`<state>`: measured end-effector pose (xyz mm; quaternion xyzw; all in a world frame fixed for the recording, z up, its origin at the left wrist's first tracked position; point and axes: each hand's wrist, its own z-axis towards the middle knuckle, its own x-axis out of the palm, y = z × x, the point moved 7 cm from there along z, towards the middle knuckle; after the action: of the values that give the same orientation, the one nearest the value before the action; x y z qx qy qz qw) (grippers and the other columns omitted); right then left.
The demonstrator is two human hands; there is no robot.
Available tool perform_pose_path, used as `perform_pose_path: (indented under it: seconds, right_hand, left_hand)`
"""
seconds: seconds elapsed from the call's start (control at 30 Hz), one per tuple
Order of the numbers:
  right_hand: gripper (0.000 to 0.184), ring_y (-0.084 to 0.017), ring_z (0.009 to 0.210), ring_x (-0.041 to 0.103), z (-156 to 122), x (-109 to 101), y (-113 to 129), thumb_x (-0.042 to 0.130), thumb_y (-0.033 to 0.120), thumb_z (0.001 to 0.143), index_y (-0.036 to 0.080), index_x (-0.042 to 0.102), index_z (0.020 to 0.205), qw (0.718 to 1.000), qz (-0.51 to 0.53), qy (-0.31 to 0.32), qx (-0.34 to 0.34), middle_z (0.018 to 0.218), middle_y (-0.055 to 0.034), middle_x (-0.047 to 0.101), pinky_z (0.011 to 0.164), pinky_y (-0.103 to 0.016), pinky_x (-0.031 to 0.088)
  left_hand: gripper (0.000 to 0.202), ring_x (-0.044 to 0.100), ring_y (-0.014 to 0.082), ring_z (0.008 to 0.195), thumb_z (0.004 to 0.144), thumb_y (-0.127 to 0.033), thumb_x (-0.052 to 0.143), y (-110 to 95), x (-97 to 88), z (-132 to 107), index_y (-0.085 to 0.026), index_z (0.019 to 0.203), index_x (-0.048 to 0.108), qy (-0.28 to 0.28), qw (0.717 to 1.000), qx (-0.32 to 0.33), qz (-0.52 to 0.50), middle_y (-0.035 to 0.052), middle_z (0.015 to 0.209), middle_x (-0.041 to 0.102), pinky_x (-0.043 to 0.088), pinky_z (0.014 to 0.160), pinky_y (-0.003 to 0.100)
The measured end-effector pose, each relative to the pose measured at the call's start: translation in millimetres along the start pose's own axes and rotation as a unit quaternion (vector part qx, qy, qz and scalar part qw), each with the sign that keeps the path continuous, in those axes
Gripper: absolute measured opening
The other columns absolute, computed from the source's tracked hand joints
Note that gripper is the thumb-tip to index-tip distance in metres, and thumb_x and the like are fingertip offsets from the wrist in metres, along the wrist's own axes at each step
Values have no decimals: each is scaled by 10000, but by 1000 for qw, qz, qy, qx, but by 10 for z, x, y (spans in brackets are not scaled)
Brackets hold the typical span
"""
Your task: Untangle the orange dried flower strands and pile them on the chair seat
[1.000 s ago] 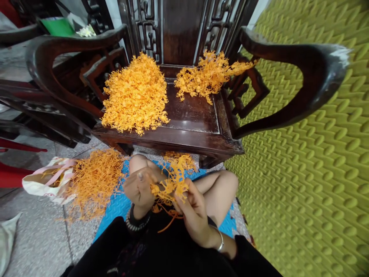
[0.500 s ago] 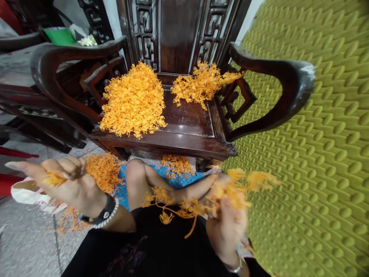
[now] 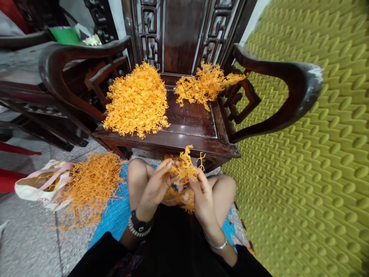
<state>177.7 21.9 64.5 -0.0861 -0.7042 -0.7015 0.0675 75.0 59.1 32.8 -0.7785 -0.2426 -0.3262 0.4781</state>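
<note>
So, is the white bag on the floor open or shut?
Open: the white bag beside the heap of orange strands has its mouth gaping, with its inside showing.

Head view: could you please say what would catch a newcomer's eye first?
Probably the bright orange heap on the left of the wooden armchair seat, then the embossed yellow-green surface at right. In front, the right hand holds a frilly orange piece beside the left hand.

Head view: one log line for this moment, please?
left hand: at orange cluster; right hand: pinching orange cluster; chair: dense orange heap, looser clump; floor: orange strands beside cloth bag
</note>
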Motion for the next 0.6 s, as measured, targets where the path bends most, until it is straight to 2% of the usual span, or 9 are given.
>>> perform_pose_path:
  seconds: [0.07,0.13,0.2,0.23,0.33,0.4,0.5,0.6]
  right_hand:
    - [235,-151,652,560,36,-19,-21,550,462,900,234,552,842,1000,-20,-1,-8,702,14,583,630,-262,490]
    - [249,-154,663,552,62,-25,-65,557,468,891,231,546,816,1000,-27,3,0,711,11,571,649,-263,493]
    - [259,-144,630,522,75,-28,-115,567,472,885,231,523,802,1000,-21,7,16,682,21,533,606,-246,467]
    - [269,-135,604,496,79,-31,-134,576,474,879,229,510,790,1000,-18,8,22,662,29,503,573,-234,443]
    - [316,-102,539,387,94,-80,-161,609,480,857,215,476,744,999,-12,-1,33,628,50,410,495,-206,347]
    - [337,-86,507,314,106,-136,-137,617,477,851,208,464,718,999,-6,0,38,600,62,366,466,-199,286]
    - [348,-75,493,287,95,-236,-16,642,459,836,192,482,681,999,-12,22,44,571,61,361,457,-204,238]
    - [402,-68,480,269,4,-260,102,654,458,829,179,465,611,993,-35,80,84,537,56,352,447,-215,204]
  left_hand:
    - [199,483,93,553,816,-300,662,25,-12,14,-161,907,554,2,998,44,47,-5,747,533,376,461,201]
    - [296,447,107,557,890,-479,538,-15,-38,4,-183,884,537,-2,988,111,110,-9,709,495,363,487,223]
    - [450,423,118,579,908,-618,405,-80,-11,-29,-189,832,519,22,962,173,209,-10,684,468,351,528,240]
    - [477,415,121,589,894,-645,407,-107,29,-48,-187,803,510,47,937,198,283,-14,673,461,341,546,246]
    - [380,427,119,620,853,-522,592,-136,122,-79,-174,739,493,108,841,221,483,-26,655,474,316,589,245]
    - [335,432,115,606,886,-423,586,-176,133,-95,-165,696,487,130,798,221,546,-25,632,479,299,583,244]
    - [348,439,120,579,953,-373,477,-278,151,-195,-161,680,521,173,783,224,554,-7,620,500,309,564,248]
    - [351,440,124,567,967,-352,443,-373,227,-403,-168,684,540,224,769,237,550,0,608,493,325,544,248]
